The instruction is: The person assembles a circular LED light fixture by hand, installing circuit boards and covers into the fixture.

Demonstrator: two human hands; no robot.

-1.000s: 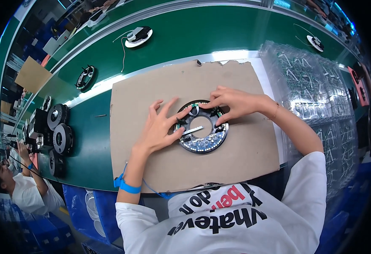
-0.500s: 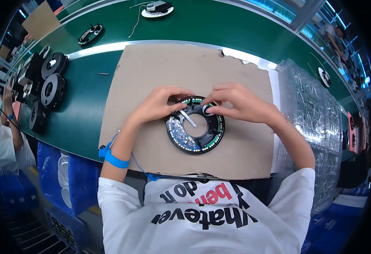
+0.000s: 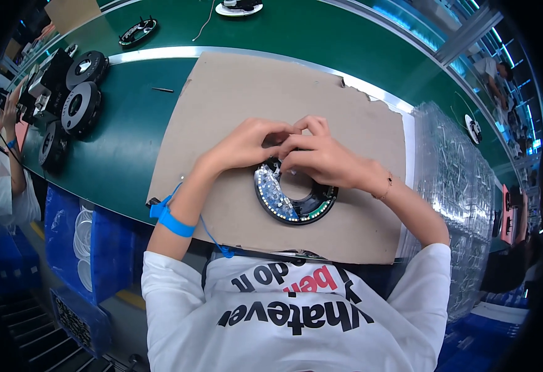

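On the cardboard sheet in front of me lies a black ring-shaped housing point(image 3: 313, 201), with a blue circuit board point(image 3: 275, 192) and a row of small white LEDs along its rim. My left hand point(image 3: 254, 144) is at the ring's upper left edge, its fingers bent together. Over the upper right of the ring is my right hand point(image 3: 322, 156), fingers curled in against the left fingertips. Both hands are closed at the same spot. Whatever they pinch is hidden behind the fingers, as is the top of the ring.
The cardboard sheet point(image 3: 222, 93) covers the green bench. At left stand several round grey-and-black units point(image 3: 80, 108); a thin dark tool point(image 3: 163, 90) lies nearby. Stacked clear plastic trays point(image 3: 448, 180) flank the right side. Another ring point(image 3: 138, 32) sits across the bench.
My right hand has moved left across the ring to meet my left hand. The white strip and the round white-and-black part on the ring are now covered. The view has shifted slightly.
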